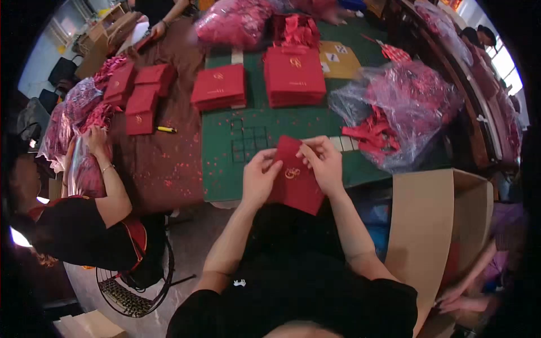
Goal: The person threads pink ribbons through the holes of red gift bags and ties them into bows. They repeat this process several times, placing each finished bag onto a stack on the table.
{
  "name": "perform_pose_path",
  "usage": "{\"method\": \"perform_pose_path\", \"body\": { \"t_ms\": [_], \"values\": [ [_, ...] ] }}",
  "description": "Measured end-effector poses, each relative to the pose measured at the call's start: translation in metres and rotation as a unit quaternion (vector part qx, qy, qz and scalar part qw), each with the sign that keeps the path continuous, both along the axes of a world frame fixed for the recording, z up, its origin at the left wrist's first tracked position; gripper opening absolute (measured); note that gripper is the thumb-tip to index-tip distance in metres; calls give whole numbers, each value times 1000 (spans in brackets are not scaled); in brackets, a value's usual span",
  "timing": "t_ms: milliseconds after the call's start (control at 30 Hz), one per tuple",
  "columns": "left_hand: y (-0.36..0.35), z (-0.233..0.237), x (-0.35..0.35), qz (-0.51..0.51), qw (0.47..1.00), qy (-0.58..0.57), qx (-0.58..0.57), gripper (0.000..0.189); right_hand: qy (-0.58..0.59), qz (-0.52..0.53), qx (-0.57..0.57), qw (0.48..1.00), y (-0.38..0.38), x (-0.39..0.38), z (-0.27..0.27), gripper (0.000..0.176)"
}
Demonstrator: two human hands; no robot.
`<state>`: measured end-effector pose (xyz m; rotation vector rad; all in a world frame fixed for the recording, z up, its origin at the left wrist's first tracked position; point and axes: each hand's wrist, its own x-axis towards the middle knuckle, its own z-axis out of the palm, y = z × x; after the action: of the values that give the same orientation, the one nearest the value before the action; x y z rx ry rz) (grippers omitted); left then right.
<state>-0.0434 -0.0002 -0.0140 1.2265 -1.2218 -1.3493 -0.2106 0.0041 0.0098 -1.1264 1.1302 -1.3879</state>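
A flat red paper bag (296, 188) with a gold emblem is held tilted over the front edge of the green table. My left hand (260, 177) grips its left edge near the top, thumb on the front. At the upper right corner, my right hand (325, 163) pinches the bag; whether a small piece is also between those fingers is too fine to tell. Beyond my hands lie a tall stack of red bags (294, 76) and a lower stack (218, 85), both with gold print.
Right of the stacks sits a clear plastic sack (414, 107) with red ribbons (377, 132) spilling out. A cardboard box (420, 225) stands at my right. On the brown table are more red bags (141, 115) and a yellow cutter (165, 129). Co-workers sit left and right.
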Motion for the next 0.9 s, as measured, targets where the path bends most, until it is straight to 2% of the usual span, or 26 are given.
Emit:
{"method": "perform_pose_path", "body": {
  "t_ms": [67,133,167,267,333,367,500,600,700,800,867,900],
  "values": [
    [6,11,-3,-42,998,33,12,29,-23,4,5,1000,-4,5,-19,8],
    [6,7,-4,-35,999,-15,-11,31,-46,-5,-10,999,-4,8,-27,6],
    [5,-1,-5,-27,999,34,-6,31,-39,-11,-18,999,-3,8,-28,7],
    [3,2,-5,-16,999,31,33,30,-36,-32,-43,998,0,8,-32,9],
    [-1,-1,-2,-22,999,18,40,30,37,-28,-48,998,1,5,-36,10],
    [-2,-2,-1,-25,999,5,46,29,38,-30,-47,998,1,5,-35,10],
    [0,2,-2,-27,999,5,33,30,251,-18,-172,952,3,7,-33,11],
    [-1,-5,-2,-22,999,-12,25,31,291,-31,-225,930,4,13,-27,10],
    [-1,-9,-5,9,999,27,-18,29,323,-18,-268,907,2,15,-23,7],
    [2,3,-4,-13,1000,-13,-14,30,335,-11,-291,896,3,19,-22,7],
    [2,-1,-3,-14,998,-48,-44,30,350,-3,-251,902,3,19,-23,6],
    [3,14,-3,-30,990,-132,-44,31,351,-18,-238,905,3,22,-20,5]
  ]
}}
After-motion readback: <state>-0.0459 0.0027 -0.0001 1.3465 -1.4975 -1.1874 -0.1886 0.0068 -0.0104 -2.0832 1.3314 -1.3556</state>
